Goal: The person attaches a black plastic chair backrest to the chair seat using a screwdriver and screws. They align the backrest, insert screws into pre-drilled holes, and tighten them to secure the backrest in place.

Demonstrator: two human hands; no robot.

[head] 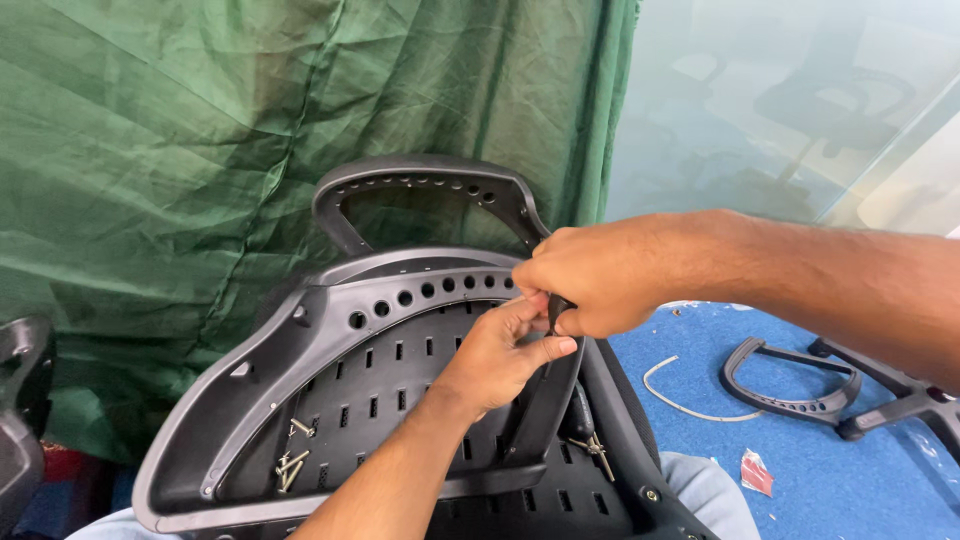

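A black plastic chair back frame (330,360) with round holes and slots lies across my lap, its looped headrest part (420,180) pointing away. My right hand (590,275) comes in from the right and is closed around a small dark tool or part (556,312) at the frame's upper right edge. My left hand (500,355) rises from below and pinches the same spot with its fingertips. What lies between the fingers is mostly hidden. Several loose screws (292,455) rest inside the frame at the lower left, and more screws (592,445) lie near the right side.
A green cloth (200,150) hangs behind. On the blue floor at the right lie a black armrest loop (790,385), a chair base leg (900,400), a white cord (680,395) and a small red wrapper (755,470). A dark chair part (20,420) stands at the left edge.
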